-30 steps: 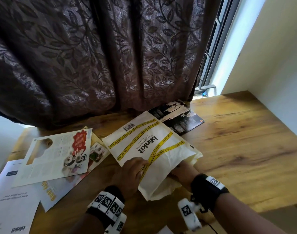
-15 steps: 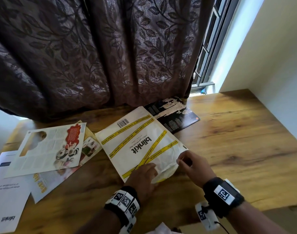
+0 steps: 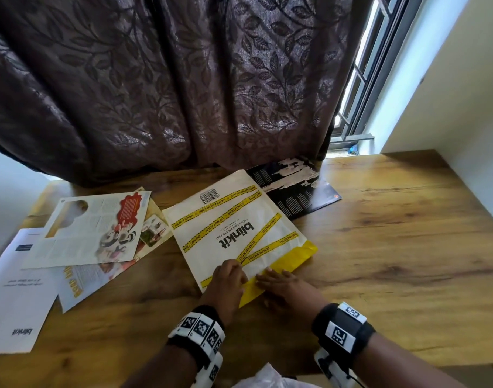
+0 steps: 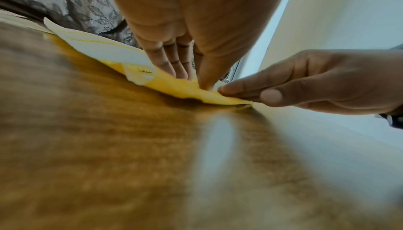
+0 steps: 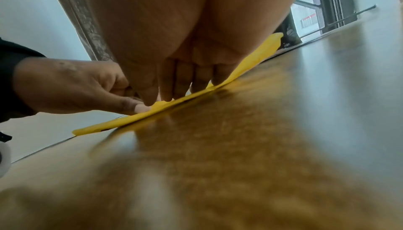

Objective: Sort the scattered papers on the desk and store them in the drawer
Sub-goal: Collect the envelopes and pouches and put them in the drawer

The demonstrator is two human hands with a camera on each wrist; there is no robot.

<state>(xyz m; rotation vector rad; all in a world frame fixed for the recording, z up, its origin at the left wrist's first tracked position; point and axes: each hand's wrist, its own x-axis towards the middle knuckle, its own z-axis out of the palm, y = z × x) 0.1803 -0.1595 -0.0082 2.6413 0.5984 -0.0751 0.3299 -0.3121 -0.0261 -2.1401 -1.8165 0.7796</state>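
- Since half a second ago, both hands have come together on the near end of the blinkit envelope (image 3: pixel 234 233), where a yellow flap (image 3: pixel 281 268) now lies folded over its white face; before, the right hand was pinching that end up off the surface.
- Left hand (image 3: pixel 225 287): fingers run nearly straight and press down on the envelope's near left corner, thumb tip on the yellow flap, as the left wrist view shows (image 4: pixel 174 47). This grip is open and flat, with nothing curled around the paper.
- Right hand (image 3: pixel 284 289): fingers lie straight and together along the flap's fold, pressing it against the surface; the right wrist view shows the fingertips (image 5: pixel 172 85) on the yellow edge. Also a flat, open press.
- The two hands touch or nearly touch at the fold.
- The envelope lies flat on the wooden surface (image 3: pixel 394 247), its far right corner overlapping a dark brochure (image 3: pixel 298 191) near the curtain (image 3: pixel 169 88).
- To the left, a colourful leaflet (image 3: pixel 94 228) lies on top of other printed sheets (image 3: pixel 85 278), and these overlap a white blinkit sheet (image 3: pixel 12 298) at the surface's left edge.
- A window (image 3: pixel 371 68) shows at the right of the curtain.
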